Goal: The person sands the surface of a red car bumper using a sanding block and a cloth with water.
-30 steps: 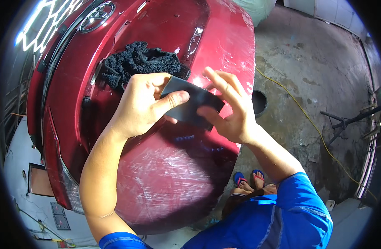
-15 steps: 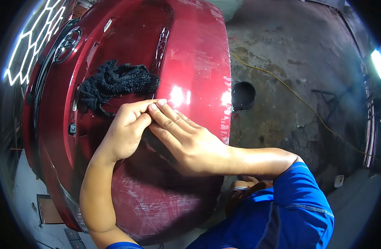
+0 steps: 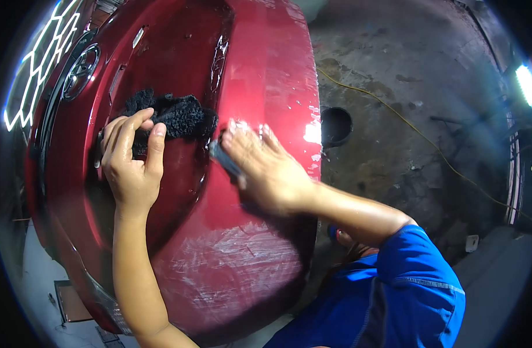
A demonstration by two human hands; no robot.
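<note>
My right hand (image 3: 266, 168), slightly blurred, lies over the red car bumper (image 3: 272, 75). Under its palm and fingers is a flat dark grey-blue pad (image 3: 225, 159), pressed on the paint, with only its left edge showing. My left hand (image 3: 132, 153) is raised over the tailgate, fingers apart and bent, thumb up, with nothing seen between them. Behind its fingertips a crumpled black fluffy cloth (image 3: 187, 116) lies on the tailgate; whether the hand touches it I cannot tell. Whitish scuffs (image 3: 231, 255) mark the bumper nearest me.
A black bucket (image 3: 337, 126) stands on the stained concrete floor just right of the bumper. Past it a yellow cord (image 3: 388, 107) runs across the floor. A bright lamp (image 3: 526, 85) glows at the far right. The car's round emblem (image 3: 81, 71) is at the upper left.
My hands were together over the bumper; now they are apart. My left hand has moved left and up to the cloth, and the right has moved slightly up and right with the pad.
</note>
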